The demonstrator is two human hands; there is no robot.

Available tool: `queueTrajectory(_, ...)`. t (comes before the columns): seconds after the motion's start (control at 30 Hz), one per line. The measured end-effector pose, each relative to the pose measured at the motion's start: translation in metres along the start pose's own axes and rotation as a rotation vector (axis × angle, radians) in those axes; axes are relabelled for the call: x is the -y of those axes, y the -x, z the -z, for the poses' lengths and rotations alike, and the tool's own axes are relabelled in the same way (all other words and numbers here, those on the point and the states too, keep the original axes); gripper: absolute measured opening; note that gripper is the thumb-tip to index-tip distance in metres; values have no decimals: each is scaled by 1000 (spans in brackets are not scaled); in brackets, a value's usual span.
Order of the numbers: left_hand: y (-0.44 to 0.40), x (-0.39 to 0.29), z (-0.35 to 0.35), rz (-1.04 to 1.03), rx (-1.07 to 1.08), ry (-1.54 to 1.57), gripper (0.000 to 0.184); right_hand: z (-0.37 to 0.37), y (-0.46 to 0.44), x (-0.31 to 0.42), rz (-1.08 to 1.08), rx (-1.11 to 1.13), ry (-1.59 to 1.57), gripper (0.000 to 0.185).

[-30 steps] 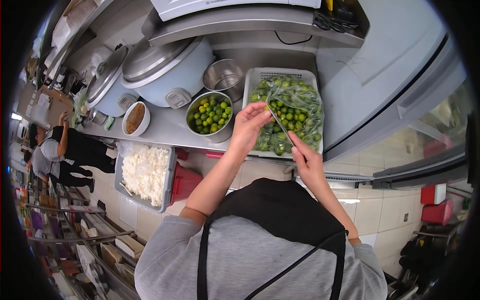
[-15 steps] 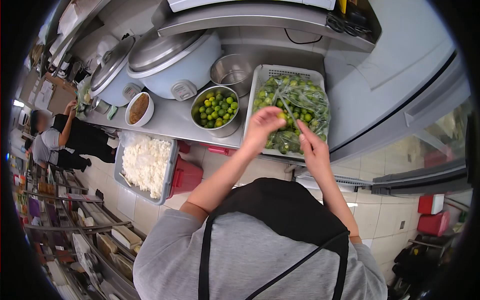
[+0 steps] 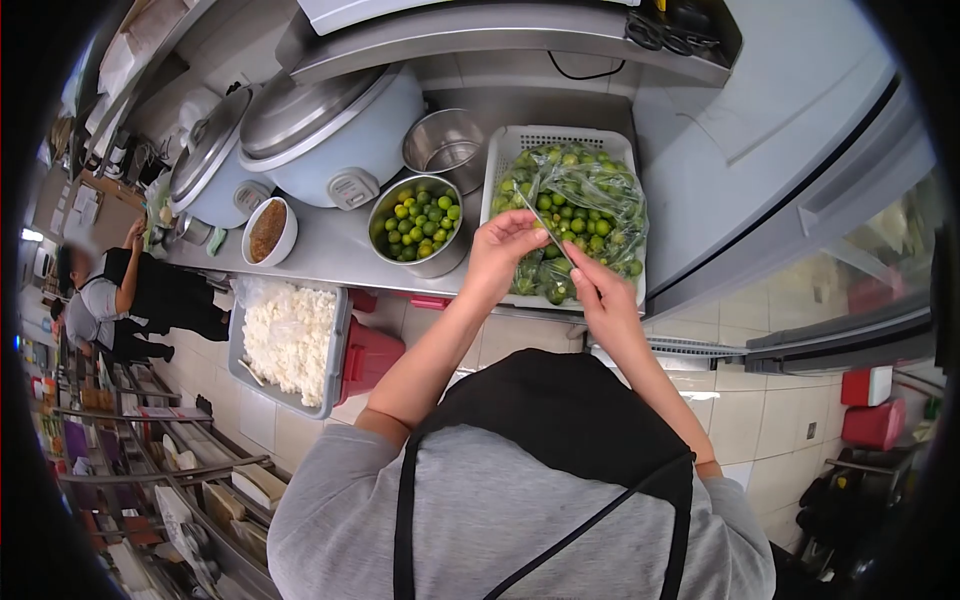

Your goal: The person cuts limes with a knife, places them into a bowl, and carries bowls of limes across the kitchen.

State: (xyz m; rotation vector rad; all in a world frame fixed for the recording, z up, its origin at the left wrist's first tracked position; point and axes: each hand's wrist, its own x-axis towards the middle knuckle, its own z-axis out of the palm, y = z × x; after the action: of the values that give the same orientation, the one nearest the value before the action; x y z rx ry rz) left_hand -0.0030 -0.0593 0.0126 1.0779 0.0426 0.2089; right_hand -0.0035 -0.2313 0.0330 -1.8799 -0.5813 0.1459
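Note:
My right hand (image 3: 606, 295) grips a knife (image 3: 545, 224), its narrow blade pointing up and to the left. The fingers of my left hand (image 3: 503, 250) are pinched together beside the blade, around a small lime mostly hidden by the fingertips. Both hands hover over the near side of a white perforated basket (image 3: 492, 172). In it lies a clear plastic bag (image 3: 612, 180) full of green limes (image 3: 590, 226). To the left, a round steel pot (image 3: 452, 262) holds several green and yellowish limes (image 3: 418, 222).
An unfilled-looking steel pot (image 3: 440, 140) stands behind the limes. Two large rice cookers (image 3: 310, 150) and a white bowl (image 3: 289, 240) of brown seasoning line the counter. Below sits a grey tub (image 3: 338, 345) of white rice. Another person (image 3: 135, 290) stands at far left. A steel shelf (image 3: 480, 48) overhangs.
My hands have come closer together, and the knife blade now lies against my left fingertips. The yellowish lime seen there before is now mostly covered. The view has shifted slightly.

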Motion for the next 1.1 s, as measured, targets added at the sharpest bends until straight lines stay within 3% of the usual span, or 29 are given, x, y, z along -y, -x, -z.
queueTrajectory(0.03, -1, -1, 2, 1, 0, 0, 22, 0, 0, -2, -1, 0, -1, 30)
queueTrajectory(0.1, -3, -5, 11, 146, -46, 316, 20, 0, 1, -6, 54, -5, 75, 29)
queueTrajectory(0.2, -14, -11, 43, 108, -86, 338, 18, 2, 7, -19, 72, 5, 135, 30)
queueTrajectory(0.27, -19, -28, 67, -13, -147, 106, 18, 4, 13, -36, 89, -36, 149, 30)
queueTrajectory(0.3, -22, -36, 76, -65, -273, -238, 23, 7, 15, -41, 105, -78, 163, 30)
queueTrajectory(0.33, -24, -43, 82, -164, -395, -781, 29, 13, 16, -44, 105, -78, 163, 30)
queueTrajectory(0.4, -30, -47, 74, -657, -429, -1510, 28, 23, 17, -45, -99, -68, 121, 29)
queueTrajectory(0.47, -39, -26, 48, -596, -254, -1442, 23, 27, 15, -38, -76, -97, 128, 30)
queueTrajectory(0.53, -49, 2, 22, -552, -39, -1600, 14, 30, 11, -29, -149, -67, 111, 30)
queueTrajectory(0.63, -82, 55, 17, -644, -1, -1757, 14, 26, 8, -25, -38, -109, 89, 30)
queueTrajectory(0.7, -92, 62, 11, -623, -21, -1975, 23, 23, 7, -28, 23, -134, 99, 30)
queueTrajectory(0.77, -89, 57, 11, -596, 14, -1888, 26, 22, 9, -28, 76, -160, 105, 30)
queueTrajectory(0.83, -80, 38, 5, -572, 48, -1799, 29, 25, 12, -26, -10, -133, 83, 33)
queueTrajectory(0.9, -61, 17, -2, -342, -15, -948, 24, 28, 15, -24, -47, -143, 38, 33)
queueTrajectory(0.93, -52, 7, -4, -340, -7, -947, 24, 29, 16, -22, -80, -140, -10, 33)
queueTrajectory(1.0, -33, -7, -3, -21, -27, -174, 21, 30, 16, -15, -99, -137, -23, 32)
queueTrajectory(1.1, -18, -8, 2, -57, -8, -92, 25, 22, 15, -15, -80, -101, -51, 31)
